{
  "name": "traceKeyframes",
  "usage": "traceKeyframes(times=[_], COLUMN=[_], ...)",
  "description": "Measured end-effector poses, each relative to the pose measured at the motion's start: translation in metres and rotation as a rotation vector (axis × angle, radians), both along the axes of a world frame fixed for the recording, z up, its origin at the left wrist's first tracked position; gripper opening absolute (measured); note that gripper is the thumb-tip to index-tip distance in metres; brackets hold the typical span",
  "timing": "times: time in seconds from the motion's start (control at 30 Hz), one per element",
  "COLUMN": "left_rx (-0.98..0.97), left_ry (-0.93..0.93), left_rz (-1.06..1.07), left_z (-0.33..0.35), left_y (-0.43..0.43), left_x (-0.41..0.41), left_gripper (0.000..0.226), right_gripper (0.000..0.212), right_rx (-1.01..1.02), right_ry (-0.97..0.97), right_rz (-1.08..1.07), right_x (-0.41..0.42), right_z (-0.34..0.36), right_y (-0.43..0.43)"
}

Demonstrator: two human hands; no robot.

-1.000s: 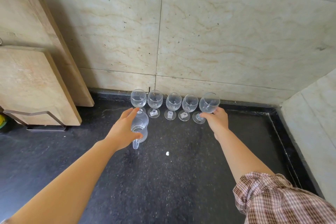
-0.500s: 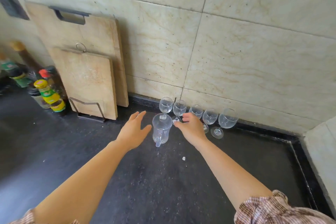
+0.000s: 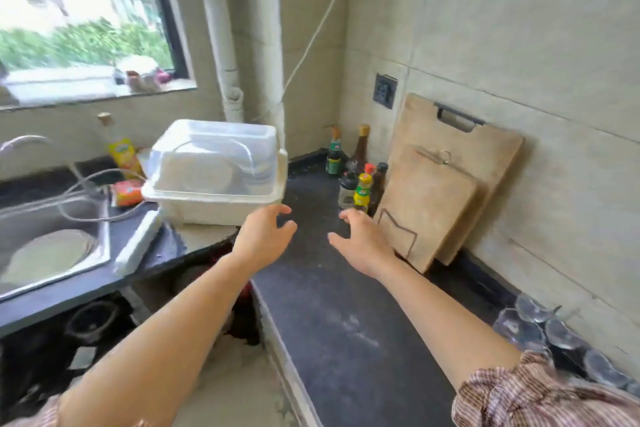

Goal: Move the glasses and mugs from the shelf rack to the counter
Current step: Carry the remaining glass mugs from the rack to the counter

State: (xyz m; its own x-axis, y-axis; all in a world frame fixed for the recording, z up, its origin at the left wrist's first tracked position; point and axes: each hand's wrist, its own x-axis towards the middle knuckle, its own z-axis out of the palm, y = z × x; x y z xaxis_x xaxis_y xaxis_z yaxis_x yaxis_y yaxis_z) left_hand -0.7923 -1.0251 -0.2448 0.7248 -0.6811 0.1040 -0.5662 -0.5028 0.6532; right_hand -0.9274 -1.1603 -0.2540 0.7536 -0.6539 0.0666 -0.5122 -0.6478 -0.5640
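Dish box (image 3: 214, 170): white, lidded, left on the desk (image 3: 346, 305); now ahead of me.
Left hand (image 3: 265, 239): fingers apart, empty, mug released.
Right hand (image 3: 362, 243): fingers apart, empty.
Glasses (image 3: 540, 326): now far right by the wall; next load due.

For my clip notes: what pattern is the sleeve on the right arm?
A pink-brown and white check, plain in the head view: sleeve.
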Motion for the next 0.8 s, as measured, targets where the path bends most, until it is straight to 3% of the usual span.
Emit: traceKeyframes(times=[0.23, 0.43, 0.8], left_rx=[0.058, 0.176, 0.28], left_ry=[-0.101, -0.189, -0.226], left_rz=[0.368, 0.532, 0.872], left_z=[0.032, 0.051, 0.094], left_y=[0.198, 0.38, 0.656], left_x=[0.111, 0.185, 0.277], left_gripper=[0.035, 0.038, 0.045], right_gripper=[0.061, 0.07, 0.057], right_rx=[-0.147, -0.258, -0.433], right_ry=[0.085, 0.13, -0.005], right_rz=[0.378, 0.588, 0.857], right_x=[0.162, 0.274, 0.418], right_z=[0.03, 0.048, 0.093], right_y=[0.166, 0.342, 0.611])
